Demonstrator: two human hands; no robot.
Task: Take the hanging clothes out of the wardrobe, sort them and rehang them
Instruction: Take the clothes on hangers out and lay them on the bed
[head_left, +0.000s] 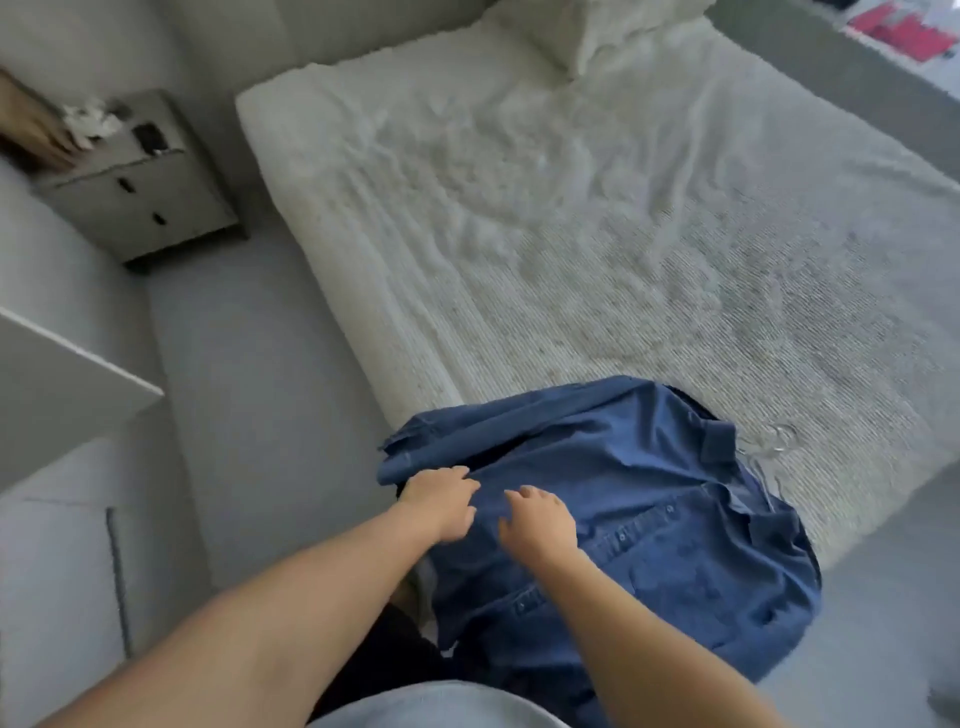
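Bedroom: wide bed with a rumpled cream ribbed cover (597, 234), grey two-drawer bedside cabinet (140, 187) to its left, pale grey floor. Dark blue buttoned denim shirt (649, 525) lies on the bed's near corner, partly hanging over the edge; a clear plastic hanger (774, 441) shows at its collar. Left hand (439, 501) rests on the shirt's near edge, fingers bent; whether it pinches cloth I cannot tell. Right hand (537, 522) hovers just beside, fingers loosely spread, holding nothing. Judgement: sorting stage; best to smooth the front flat and keep the hanger seated before lifting.
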